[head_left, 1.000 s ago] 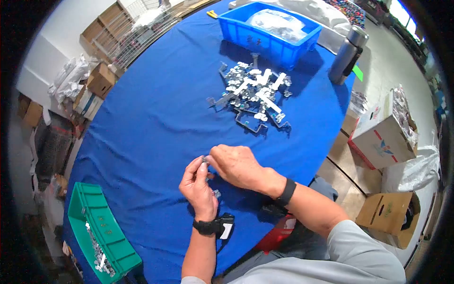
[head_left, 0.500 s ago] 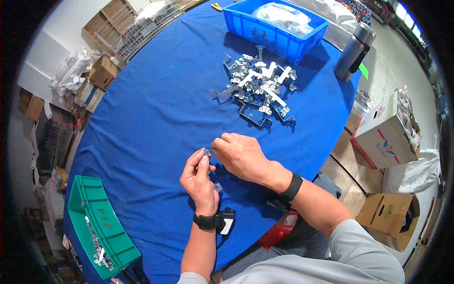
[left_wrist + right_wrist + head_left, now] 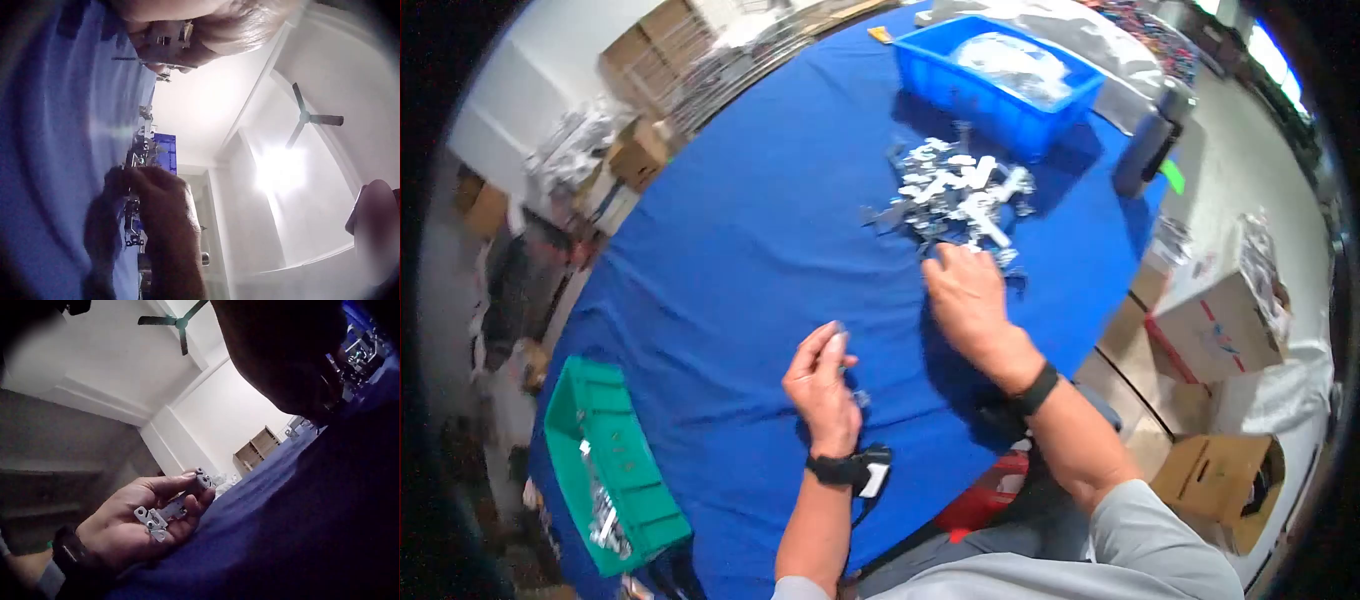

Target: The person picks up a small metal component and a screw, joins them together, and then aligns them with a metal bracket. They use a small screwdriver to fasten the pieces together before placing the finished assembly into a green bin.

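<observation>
Blue-clothed round table [image 3: 730, 250] in a cluttered storeroom; the person's left hand [image 3: 825, 385], near the table's edge, pinches a small metal bracket [image 3: 169, 515] in curled fingers; the right hand [image 3: 965, 300] lies farther out, fingertips on a pile of brackets [image 3: 955, 195], its grip impossible to tell; a blue bin [image 3: 960, 85] stands beyond the pile.

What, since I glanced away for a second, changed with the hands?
The right hand left the left hand and moved forward to the near edge of the pile of silver metal brackets; whether it grips one is unclear. The left hand still holds its small silver metal bracket. The blue plastic bin stayed put.
</observation>
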A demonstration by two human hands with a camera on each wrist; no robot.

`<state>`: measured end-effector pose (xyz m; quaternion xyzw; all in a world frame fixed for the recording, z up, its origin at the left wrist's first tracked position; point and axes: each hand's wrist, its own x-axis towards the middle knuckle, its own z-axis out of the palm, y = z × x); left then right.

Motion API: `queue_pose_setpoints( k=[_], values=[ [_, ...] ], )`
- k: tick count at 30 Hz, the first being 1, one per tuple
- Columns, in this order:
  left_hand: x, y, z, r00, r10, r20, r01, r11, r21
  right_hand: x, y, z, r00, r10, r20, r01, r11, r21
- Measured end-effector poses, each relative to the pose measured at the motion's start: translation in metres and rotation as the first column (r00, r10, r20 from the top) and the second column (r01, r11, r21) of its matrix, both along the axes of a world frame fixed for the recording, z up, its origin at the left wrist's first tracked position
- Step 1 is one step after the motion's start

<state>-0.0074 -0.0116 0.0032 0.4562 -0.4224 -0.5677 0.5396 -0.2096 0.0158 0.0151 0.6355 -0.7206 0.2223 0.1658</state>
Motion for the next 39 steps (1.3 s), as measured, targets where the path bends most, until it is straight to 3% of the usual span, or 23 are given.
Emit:
queue_pose_setpoints(
  k=[3, 7, 10, 11, 12, 15, 17, 19, 20, 22, 23, 26, 28, 30, 31, 32, 35, 36, 38, 39],
  values=[
    [0.009, 0.0, 0.004, 1.0, -0.015, -0.026, 0.014, 0.999, -0.035, 0.002, 0.007, 0.003, 0.998, -0.057, -0.023, 0.06, 0.985, 0.162],
    [0.031, -0.004, 0.011, 0.995, -0.021, 0.095, 0.026, 0.998, -0.053, 0.0, 0.005, -0.004, 0.996, 0.073, 0.045, -0.076, 0.995, 0.07],
    [0.058, -0.018, 0.019, 0.972, -0.038, 0.23, 0.068, 0.99, -0.125, 0.006, 0.005, 0.006, 0.932, 0.159, 0.326, -0.208, 0.971, 0.12],
    [0.073, -0.024, 0.022, 0.963, -0.031, 0.266, 0.07, 0.988, -0.14, 0.01, 0.009, 0.01, 0.824, 0.289, 0.488, -0.299, 0.952, -0.058],
    [0.092, -0.033, 0.023, 0.942, -0.011, 0.337, 0.069, 0.985, -0.161, 0.014, 0.007, 0.008, 0.736, 0.336, 0.587, -0.333, 0.935, -0.118],
    [0.15, -0.062, 0.024, 0.766, 0.133, 0.629, 0.039, 0.967, -0.252, 0.02, 0.014, 0.02, 0.702, 0.317, 0.638, -0.35, 0.934, -0.079],
    [0.2, -0.087, 0.019, 0.425, 0.369, 0.827, 0.185, 0.858, -0.479, 0.019, 0.015, 0.017, 0.707, 0.312, 0.635, -0.351, 0.934, -0.067],
    [0.239, -0.103, 0.018, 0.169, 0.471, 0.866, 0.205, 0.843, -0.498, 0.022, 0.015, 0.021, 0.713, 0.293, 0.637, -0.345, 0.938, -0.045],
    [0.261, -0.109, 0.013, 0.106, 0.503, 0.858, 0.211, 0.832, -0.513, 0.021, 0.014, 0.017, 0.71, 0.309, 0.633, -0.354, 0.933, -0.059],
    [0.296, -0.117, 0.007, -0.004, 0.511, 0.859, 0.231, 0.837, -0.497, 0.021, 0.017, 0.018, 0.706, 0.31, 0.636, -0.353, 0.933, -0.064],
    [0.312, -0.117, 0.003, -0.056, 0.489, 0.87, 0.239, 0.853, -0.464, 0.02, 0.017, 0.019, 0.769, 0.286, 0.572, -0.339, 0.941, -0.015],
    [0.34, -0.103, -0.003, -0.112, 0.433, 0.894, 0.288, 0.876, -0.388, 0.018, 0.015, 0.015, 0.761, 0.327, 0.56, -0.376, 0.926, -0.029],
    [0.347, -0.105, -0.008, -0.114, 0.261, 0.958, 0.165, 0.956, -0.241, 0.019, 0.013, 0.014, 0.802, 0.297, 0.518, -0.361, 0.932, 0.026],
    [0.34, -0.1, 0.001, -0.172, 0.24, 0.955, 0.12, 0.968, -0.221, 0.023, 0.011, 0.006, 0.778, 0.317, 0.542, -0.374, 0.928, -0.006],
    [0.334, -0.096, 0.009, -0.099, 0.25, 0.963, 0.106, 0.965, -0.239, 0.028, 0.011, 0.004, 0.769, 0.322, 0.553, -0.37, 0.929, -0.026],
    [0.33, -0.097, 0.016, -0.125, 0.214, 0.969, 0.1, 0.974, -0.202, 0.029, 0.013, 0.008, 0.75, 0.327, 0.575, -0.387, 0.922, -0.02],
    [0.299, -0.095, 0.028, 0.058, 0.331, 0.942, 0.194, 0.922, -0.335, 0.032, 0.012, 0.011, 0.73, 0.314, 0.607, -0.39, 0.921, -0.007],
    [0.282, -0.09, 0.034, 0.068, 0.324, 0.944, 0.2, 0.922, -0.331, 0.032, 0.011, 0.011, 0.738, 0.302, 0.603, -0.381, 0.925, 0.002],
    [0.242, -0.079, 0.046, 0.58, 0.152, 0.8, 0.137, 0.95, -0.28, 0.031, 0.011, 0.01, 0.725, 0.336, 0.601, -0.403, 0.915, -0.025],
    [0.217, -0.068, 0.056, 0.587, 0.142, 0.797, 0.141, 0.951, -0.273, 0.032, 0.01, 0.008, 0.732, 0.327, 0.598, -0.397, 0.918, -0.015]
  ],
)
